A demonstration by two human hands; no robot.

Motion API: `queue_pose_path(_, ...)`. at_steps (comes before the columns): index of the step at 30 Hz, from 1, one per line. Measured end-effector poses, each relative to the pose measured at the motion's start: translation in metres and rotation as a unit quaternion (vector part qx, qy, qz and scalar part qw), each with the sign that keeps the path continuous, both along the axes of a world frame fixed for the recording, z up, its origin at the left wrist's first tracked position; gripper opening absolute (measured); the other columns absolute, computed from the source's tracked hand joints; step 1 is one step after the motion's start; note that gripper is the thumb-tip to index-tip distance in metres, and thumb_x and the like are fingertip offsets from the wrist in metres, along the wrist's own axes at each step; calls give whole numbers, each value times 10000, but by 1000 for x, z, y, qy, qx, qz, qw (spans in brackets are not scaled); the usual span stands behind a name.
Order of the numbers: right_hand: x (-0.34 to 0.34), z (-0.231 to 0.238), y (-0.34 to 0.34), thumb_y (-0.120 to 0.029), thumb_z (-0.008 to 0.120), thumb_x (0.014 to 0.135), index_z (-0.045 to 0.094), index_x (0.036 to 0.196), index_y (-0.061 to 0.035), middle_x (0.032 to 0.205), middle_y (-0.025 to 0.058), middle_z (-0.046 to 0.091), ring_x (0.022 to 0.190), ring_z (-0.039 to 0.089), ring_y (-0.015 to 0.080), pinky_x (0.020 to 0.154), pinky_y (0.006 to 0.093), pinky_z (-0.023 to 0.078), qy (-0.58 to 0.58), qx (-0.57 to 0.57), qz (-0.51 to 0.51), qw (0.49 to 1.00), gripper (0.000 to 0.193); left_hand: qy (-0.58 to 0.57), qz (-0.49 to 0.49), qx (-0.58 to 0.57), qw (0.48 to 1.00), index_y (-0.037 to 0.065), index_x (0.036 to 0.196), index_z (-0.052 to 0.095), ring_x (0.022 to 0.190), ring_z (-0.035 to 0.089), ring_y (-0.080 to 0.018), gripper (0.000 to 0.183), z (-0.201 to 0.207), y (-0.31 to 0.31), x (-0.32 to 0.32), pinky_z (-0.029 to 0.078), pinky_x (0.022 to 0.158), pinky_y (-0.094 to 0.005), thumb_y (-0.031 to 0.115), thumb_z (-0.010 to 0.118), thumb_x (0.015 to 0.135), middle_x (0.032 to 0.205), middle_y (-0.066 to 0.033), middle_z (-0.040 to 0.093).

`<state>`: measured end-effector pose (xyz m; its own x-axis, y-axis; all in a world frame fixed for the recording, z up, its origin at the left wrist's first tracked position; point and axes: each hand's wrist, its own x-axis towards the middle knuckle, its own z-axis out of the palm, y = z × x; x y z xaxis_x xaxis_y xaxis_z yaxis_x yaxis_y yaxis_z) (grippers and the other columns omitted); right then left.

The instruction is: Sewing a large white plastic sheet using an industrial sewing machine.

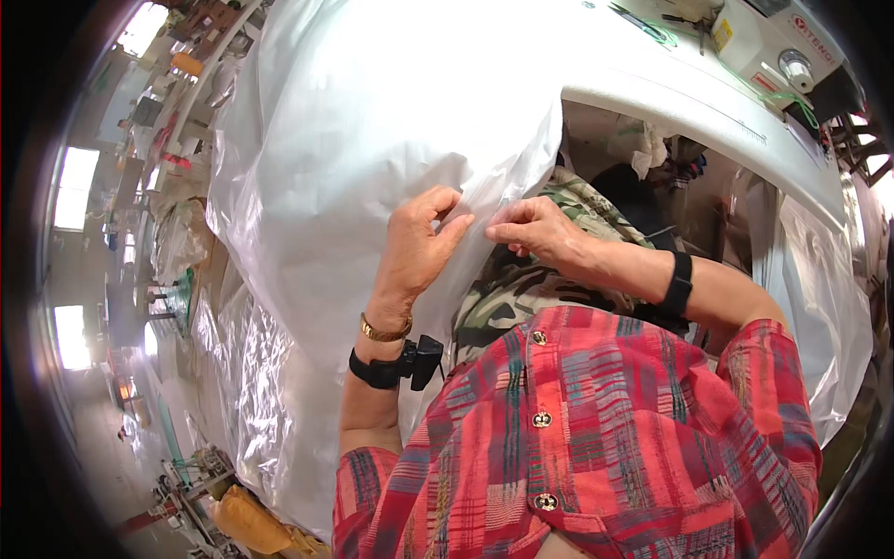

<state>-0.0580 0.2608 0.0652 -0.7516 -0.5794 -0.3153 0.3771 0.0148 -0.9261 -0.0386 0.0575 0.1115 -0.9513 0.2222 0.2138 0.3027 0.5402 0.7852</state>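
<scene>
Head view: pinched at its edge between left hand (417,244) and right hand (533,230), fingers narrowed on the film, a large translucent white plastic sheet (372,140) draped over the white sewing machine table (708,107); likely mid-alignment, next calling for a steady even grip. Beyond, a bright windowed workshop, a yellow bag (250,524) below.

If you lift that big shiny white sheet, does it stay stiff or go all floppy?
Probably floppy: the white plastic sheet drapes and crinkles into folds. Likely light too, since the left hand and right hand hold its edge with just fingertips. Its glossy surface may be slippery.
</scene>
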Motion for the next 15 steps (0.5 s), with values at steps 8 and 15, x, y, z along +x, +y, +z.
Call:
queue_pose_path(8, 31, 59, -15, -162, 575, 958, 631, 927, 5, 869, 85, 691, 764, 653, 131, 679, 262, 539, -39, -145, 114, 982, 178, -63, -21, -24, 998, -37, 883, 575, 667, 487, -135, 107, 44, -9, 19, 425, 614, -282, 44, 639, 857, 725, -96, 527)
queue_pose_path(15, 48, 65, -34, -163, 552, 962, 600, 952, 33, 788, 117, 681, 681, 673, 160, 612, 303, 544, 37, -65, 166, 983, 202, -165, -26, 137, 976, -32, 924, 612, 682, 462, -67, 132, 24, -11, 34, 389, 583, -236, 99, 593, 936, 749, 8, 540)
